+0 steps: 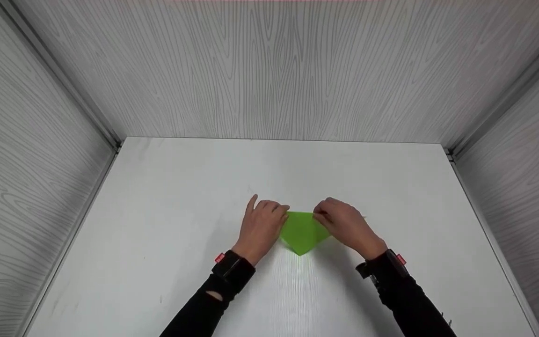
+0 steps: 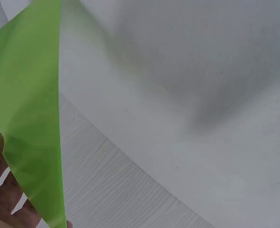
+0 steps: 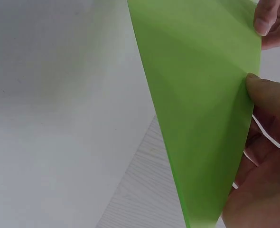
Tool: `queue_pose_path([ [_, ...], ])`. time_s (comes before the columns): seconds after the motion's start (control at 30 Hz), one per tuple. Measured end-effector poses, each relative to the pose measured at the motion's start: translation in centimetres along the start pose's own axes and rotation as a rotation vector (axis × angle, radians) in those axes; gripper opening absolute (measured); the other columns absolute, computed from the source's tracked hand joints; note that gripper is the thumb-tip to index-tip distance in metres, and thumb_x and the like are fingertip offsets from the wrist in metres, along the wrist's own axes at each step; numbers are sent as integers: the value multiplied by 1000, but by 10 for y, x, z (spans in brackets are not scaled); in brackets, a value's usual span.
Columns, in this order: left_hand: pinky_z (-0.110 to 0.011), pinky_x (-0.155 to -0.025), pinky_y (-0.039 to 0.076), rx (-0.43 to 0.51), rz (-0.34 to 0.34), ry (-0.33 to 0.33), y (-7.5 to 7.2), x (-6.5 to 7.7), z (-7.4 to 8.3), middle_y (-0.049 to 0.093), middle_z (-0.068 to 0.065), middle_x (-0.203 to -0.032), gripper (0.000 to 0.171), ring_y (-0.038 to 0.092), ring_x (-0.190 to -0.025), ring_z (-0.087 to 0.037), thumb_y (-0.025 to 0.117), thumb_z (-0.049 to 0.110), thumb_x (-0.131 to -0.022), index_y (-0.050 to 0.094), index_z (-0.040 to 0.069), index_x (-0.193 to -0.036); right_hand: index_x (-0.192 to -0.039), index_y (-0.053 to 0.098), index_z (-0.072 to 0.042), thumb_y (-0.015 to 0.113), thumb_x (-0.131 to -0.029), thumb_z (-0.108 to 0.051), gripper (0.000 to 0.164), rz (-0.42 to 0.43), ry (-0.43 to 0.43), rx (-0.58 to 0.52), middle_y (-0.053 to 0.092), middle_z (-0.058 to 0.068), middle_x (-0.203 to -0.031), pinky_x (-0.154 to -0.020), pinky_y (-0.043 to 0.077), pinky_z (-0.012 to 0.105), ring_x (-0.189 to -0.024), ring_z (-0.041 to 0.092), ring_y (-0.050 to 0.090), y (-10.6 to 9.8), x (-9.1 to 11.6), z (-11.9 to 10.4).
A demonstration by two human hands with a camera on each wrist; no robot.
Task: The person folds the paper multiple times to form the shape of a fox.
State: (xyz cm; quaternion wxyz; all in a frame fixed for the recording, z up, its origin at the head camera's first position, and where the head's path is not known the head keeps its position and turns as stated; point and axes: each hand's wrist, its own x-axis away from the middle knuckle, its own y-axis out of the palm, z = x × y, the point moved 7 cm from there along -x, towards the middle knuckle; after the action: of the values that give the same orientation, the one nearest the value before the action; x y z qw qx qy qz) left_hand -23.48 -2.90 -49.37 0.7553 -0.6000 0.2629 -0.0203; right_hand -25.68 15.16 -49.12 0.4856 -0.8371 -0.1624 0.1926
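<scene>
White desk [image 1: 171, 187], wood-grain panel [image 1: 269, 70] beyond. Green paper sheet [image 1: 300, 231], point nearward, is raised over the desk's middle; left hand [image 1: 261, 227] and right hand [image 1: 346, 227] pinch it. Judged folded once; remaining folds cannot be determined.

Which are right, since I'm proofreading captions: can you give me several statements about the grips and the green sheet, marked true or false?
1. The left grip and right grip both hold the bright green, pointed paper sheet. True.
2. The sheet lies flat. False: it is raised above the smooth white tabletop.
3. In the head view, the sheet's lowest corner points toward the person. True.
4. The long fabric sleeves are white. False: they are black.
</scene>
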Motion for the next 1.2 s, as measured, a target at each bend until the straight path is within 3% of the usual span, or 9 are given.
queue_pose_path([
  [0.2,-39,-93,60,62,69,34,-12,0,9,82,2,-98,16,76,-94,-16,68,27,-103,80,17,-107,-101,73,-10,75,-98,-13,6,99,-141,80,72,3,-94,-72,60,33,-84,17,70,-8,6,-19],
  [0.37,-36,-77,62,53,90,26,-13,1,10,81,2,-89,16,76,-83,-16,68,26,-103,80,17,-98,-104,71,-10,77,-97,-13,10,148,-187,116,72,3,-94,-71,59,33,-82,18,69,-7,8,-27],
  [0.53,-35,-75,62,28,80,25,-12,1,12,81,2,-89,17,76,-83,-17,67,26,-104,81,17,-99,-108,69,-10,77,-97,-14,15,170,-203,101,71,4,-97,-73,58,34,-84,18,68,-3,8,-33],
  [0.77,-35,-79,63,45,64,20,-13,0,13,81,2,-94,17,76,-90,-18,66,26,-105,81,17,-103,-103,67,-11,74,-99,-12,8,217,-239,109,69,2,-94,-73,56,35,-85,18,67,-4,5,-42],
  [1.0,-34,-77,62,106,77,30,-12,1,14,81,2,-95,14,76,-89,-17,68,26,-103,79,18,-107,-103,66,-9,71,-101,-10,5,181,-250,140,69,3,-94,-74,57,35,-85,18,66,0,2,-45],
  [1.2,-32,-73,61,114,93,22,-13,0,12,81,4,-91,12,75,-85,-16,71,26,-101,82,20,-100,-102,65,-11,73,-98,-11,9,183,-259,198,68,2,-91,-67,53,34,-82,18,64,2,1,-47],
])
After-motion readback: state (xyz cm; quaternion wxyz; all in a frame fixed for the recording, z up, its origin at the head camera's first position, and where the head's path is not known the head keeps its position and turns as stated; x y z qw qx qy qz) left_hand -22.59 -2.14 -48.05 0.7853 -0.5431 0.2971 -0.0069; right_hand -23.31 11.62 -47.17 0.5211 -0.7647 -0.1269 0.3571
